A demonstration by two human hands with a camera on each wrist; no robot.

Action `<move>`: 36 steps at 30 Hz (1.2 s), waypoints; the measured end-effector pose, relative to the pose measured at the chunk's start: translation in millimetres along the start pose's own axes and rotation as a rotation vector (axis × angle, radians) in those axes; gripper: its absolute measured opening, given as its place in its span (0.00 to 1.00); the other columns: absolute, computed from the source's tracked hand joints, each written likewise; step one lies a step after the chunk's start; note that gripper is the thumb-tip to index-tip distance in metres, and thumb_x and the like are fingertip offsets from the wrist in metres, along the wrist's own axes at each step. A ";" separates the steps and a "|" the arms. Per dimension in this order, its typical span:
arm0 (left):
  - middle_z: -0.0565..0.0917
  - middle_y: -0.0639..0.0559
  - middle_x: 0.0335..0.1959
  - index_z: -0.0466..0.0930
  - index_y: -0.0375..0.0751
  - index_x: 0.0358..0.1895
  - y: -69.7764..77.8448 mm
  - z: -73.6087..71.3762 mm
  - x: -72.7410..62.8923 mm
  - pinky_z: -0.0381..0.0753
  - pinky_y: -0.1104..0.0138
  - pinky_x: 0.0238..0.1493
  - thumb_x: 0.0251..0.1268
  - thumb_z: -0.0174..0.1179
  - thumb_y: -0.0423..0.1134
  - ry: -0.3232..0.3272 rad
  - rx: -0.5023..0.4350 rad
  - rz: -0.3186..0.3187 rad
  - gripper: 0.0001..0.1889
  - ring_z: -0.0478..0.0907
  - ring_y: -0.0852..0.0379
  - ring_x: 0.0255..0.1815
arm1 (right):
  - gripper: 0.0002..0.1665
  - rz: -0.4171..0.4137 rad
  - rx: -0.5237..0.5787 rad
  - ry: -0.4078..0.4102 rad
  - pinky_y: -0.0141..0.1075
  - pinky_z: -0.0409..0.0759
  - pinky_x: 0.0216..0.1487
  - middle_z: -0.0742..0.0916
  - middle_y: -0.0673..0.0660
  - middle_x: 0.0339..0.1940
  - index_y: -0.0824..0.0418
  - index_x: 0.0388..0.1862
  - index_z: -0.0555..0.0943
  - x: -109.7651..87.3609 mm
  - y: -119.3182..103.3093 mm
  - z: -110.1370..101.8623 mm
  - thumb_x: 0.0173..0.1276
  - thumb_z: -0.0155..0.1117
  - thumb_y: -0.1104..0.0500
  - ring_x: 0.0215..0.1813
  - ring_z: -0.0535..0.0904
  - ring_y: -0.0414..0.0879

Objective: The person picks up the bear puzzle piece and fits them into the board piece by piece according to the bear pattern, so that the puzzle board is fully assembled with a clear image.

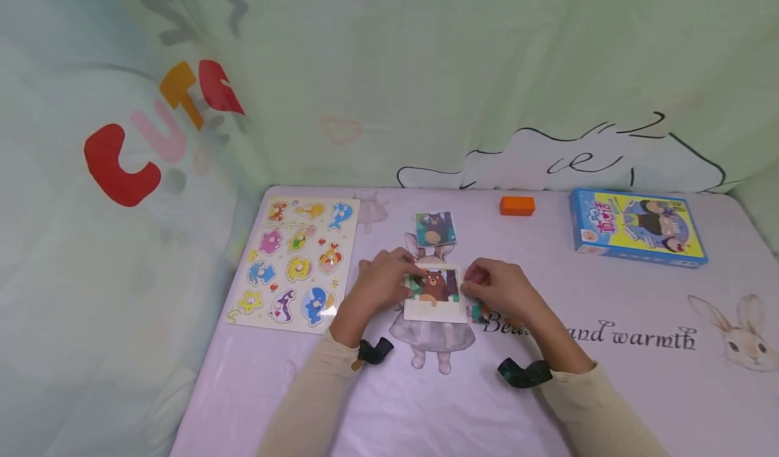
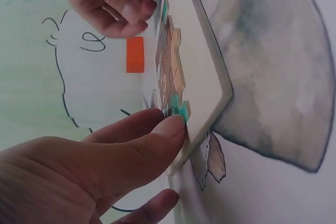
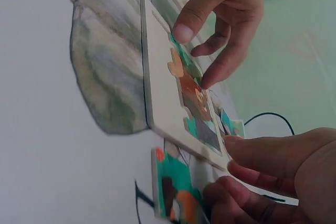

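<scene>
A pale puzzle board lies in front of me. A bear picture made of puzzle pieces fills its upper part, and the lower part is bare. My left hand is at the board's left side. Its thumb presses the green edge of the pieces, with the index finger spread apart from it higher on the picture. At the right edge, my right hand holds the board's upper corner between thumb and curled fingers. A loose green and brown piece lies beside the board, partly under that hand.
Behind the board lies a bear picture card. An animal peg puzzle is at the left. An orange block and a blue-edged box stand at the back right. A curtain hangs behind the table.
</scene>
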State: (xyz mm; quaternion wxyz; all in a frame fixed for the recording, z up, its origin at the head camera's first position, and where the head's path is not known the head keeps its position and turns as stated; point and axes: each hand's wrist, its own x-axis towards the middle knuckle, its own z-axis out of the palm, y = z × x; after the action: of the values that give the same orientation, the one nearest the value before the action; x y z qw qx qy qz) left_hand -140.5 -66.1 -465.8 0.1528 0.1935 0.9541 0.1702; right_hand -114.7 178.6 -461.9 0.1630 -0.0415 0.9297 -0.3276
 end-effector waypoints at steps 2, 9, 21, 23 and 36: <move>0.78 0.58 0.65 0.86 0.65 0.58 -0.3 -0.1 -0.2 0.69 0.45 0.56 0.60 0.73 0.40 -0.001 -0.004 -0.003 0.23 0.73 0.51 0.61 | 0.11 -0.004 -0.020 0.009 0.34 0.77 0.35 0.84 0.54 0.33 0.58 0.44 0.84 -4.4 3.8 -2.5 0.69 0.69 0.53 0.37 0.76 0.49; 0.78 0.59 0.65 0.86 0.67 0.58 -2.4 1.1 -0.8 0.70 0.45 0.55 0.60 0.73 0.41 0.008 0.005 -0.008 0.22 0.74 0.52 0.61 | 0.13 -0.037 -0.100 -0.017 0.35 0.75 0.35 0.83 0.51 0.29 0.57 0.43 0.87 -18.5 15.0 -11.6 0.63 0.75 0.51 0.37 0.75 0.47; 0.78 0.58 0.64 0.86 0.65 0.58 -3.2 2.3 -0.3 0.71 0.42 0.55 0.60 0.73 0.40 0.017 -0.012 0.002 0.22 0.74 0.51 0.60 | 0.17 0.001 -0.121 -0.109 0.36 0.75 0.32 0.81 0.52 0.27 0.57 0.38 0.86 -27.3 18.3 -7.7 0.53 0.83 0.53 0.35 0.74 0.47; 0.78 0.58 0.64 0.86 0.65 0.58 -2.8 2.3 -0.1 0.71 0.42 0.55 0.60 0.73 0.40 0.017 -0.014 0.002 0.22 0.74 0.51 0.60 | 0.17 -0.001 -0.132 -0.106 0.36 0.75 0.32 0.81 0.52 0.27 0.57 0.38 0.86 -27.8 17.6 -7.7 0.53 0.84 0.53 0.34 0.73 0.46; 0.78 0.58 0.64 0.86 0.65 0.58 -1.8 3.0 0.8 0.71 0.43 0.56 0.61 0.73 0.40 0.010 -0.018 0.003 0.22 0.74 0.51 0.61 | 0.11 -0.020 -0.103 -0.103 0.36 0.71 0.30 0.79 0.51 0.23 0.55 0.32 0.84 -28.0 16.2 -8.7 0.60 0.79 0.54 0.32 0.73 0.46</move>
State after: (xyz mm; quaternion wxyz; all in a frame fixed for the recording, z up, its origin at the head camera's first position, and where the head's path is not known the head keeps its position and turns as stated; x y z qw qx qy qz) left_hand -140.6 -66.6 -469.3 0.1494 0.1928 0.9529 0.1802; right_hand -90.6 201.6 -457.9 0.2049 -0.0757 0.9353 -0.2783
